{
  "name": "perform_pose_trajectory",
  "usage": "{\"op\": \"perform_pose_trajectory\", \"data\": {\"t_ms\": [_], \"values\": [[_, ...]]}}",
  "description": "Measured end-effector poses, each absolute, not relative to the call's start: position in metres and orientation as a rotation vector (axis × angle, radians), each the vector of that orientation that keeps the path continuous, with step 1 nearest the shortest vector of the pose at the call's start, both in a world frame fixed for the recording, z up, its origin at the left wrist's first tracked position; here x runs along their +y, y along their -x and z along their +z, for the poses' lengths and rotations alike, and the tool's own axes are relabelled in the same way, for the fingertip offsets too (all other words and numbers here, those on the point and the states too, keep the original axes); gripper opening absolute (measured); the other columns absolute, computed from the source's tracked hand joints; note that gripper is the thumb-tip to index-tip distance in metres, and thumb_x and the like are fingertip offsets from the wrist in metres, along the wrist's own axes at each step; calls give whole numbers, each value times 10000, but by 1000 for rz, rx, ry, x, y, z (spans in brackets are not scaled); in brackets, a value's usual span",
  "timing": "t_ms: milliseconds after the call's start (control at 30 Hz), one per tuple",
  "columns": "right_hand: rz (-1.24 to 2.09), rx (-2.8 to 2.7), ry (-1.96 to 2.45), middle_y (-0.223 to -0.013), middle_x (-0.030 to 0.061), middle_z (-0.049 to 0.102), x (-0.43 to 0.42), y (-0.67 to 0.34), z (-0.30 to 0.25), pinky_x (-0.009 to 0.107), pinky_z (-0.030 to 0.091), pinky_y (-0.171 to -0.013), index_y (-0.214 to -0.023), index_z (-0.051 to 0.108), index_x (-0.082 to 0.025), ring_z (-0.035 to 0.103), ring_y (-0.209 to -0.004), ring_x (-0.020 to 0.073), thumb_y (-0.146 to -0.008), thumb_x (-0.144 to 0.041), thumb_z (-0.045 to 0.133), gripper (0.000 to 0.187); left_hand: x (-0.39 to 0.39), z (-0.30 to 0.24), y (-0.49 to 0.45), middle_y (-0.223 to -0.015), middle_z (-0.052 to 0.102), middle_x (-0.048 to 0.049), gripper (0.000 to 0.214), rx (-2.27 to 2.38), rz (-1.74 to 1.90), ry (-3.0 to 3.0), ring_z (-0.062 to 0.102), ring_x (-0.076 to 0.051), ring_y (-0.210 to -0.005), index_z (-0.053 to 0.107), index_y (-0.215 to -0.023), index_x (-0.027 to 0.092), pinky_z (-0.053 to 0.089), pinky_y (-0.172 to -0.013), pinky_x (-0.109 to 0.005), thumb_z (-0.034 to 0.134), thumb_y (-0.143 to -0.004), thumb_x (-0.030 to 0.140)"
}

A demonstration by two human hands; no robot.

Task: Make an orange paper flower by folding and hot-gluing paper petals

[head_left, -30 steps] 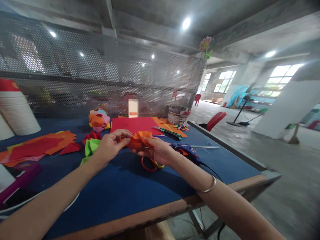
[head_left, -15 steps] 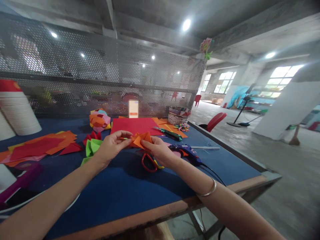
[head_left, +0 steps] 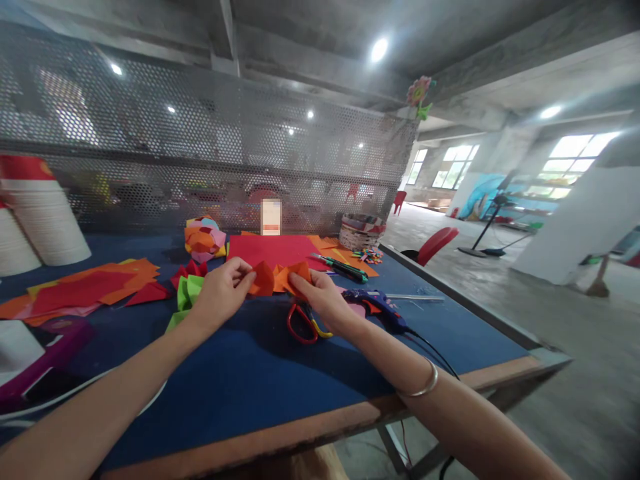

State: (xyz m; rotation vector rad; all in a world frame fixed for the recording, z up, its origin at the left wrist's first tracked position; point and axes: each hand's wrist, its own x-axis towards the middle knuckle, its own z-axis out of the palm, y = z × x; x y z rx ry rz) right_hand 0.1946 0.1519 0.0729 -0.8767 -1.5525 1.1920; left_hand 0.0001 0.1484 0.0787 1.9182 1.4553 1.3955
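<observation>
A folded orange paper piece [head_left: 278, 277] is held just above the blue table [head_left: 260, 380], between both hands. My left hand [head_left: 221, 292] pinches its left, darker flap with thumb and fingers. My right hand [head_left: 319, 297] pinches the right flap from the other side. Right under my right hand lie red-handled scissors [head_left: 301, 324]. A blue glue gun [head_left: 376, 304] lies just to the right of that hand, with its cord running off the table edge.
Green and red folded paper pieces [head_left: 186, 285] sit by my left hand. Loose orange and red sheets [head_left: 85, 290] lie at the left, a red sheet [head_left: 273, 250] behind. A paper flower ball [head_left: 202, 239], a small basket [head_left: 361, 231], white cups [head_left: 43, 210] and a mesh screen stand at the back.
The orange paper has been spread apart into two flaps between the hands. Both hands stayed in about the same place above the scissors.
</observation>
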Motion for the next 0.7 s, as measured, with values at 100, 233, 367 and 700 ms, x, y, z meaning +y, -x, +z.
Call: {"op": "perform_pose_trajectory", "data": {"t_ms": [100, 233, 367, 700], "values": [[1101, -1488, 983, -611, -42, 449, 154, -197, 76, 220, 332, -517, -668, 475, -194, 394, -551, 91, -778, -434, 561, 277, 148, 77, -1, -695, 678, -13, 147, 1448, 1345, -1946, 686, -205, -647, 528, -805, 225, 532, -625, -317, 573, -772, 361], [999, -1630, 897, -629, -46, 452, 149, -195, 75, 225, 336, -551, -689, 500, -188, 399, -574, 92, -782, -369, 547, 209, 148, 73, -2, -755, 702, -28, 139, 1499, 1272, -2010, 690, -217, -685, 543, -844, 227, 524, -625, -317, 597, -744, 306], [727, -1825, 912, -695, -36, 533, 144, -190, 70, 224, 362, -588, -812, 566, -187, 457, -616, 102, -768, -277, 584, 102, 144, 74, -5, -847, 728, -71, 149, 1413, 1179, -2079, 699, -248, -782, 571, -849, 214, 522, -656, -327, 609, -721, 280], [324, -1881, 1061, -717, -20, 539, 149, -191, 67, 249, 358, -635, -668, 493, -199, 498, -678, 133, -729, -181, 636, 157, 139, 68, -20, -933, 740, -89, 235, 1172, 1142, -1945, 714, -253, -828, 643, -896, 175, 542, -761, -362, 570, -697, 277]]}}
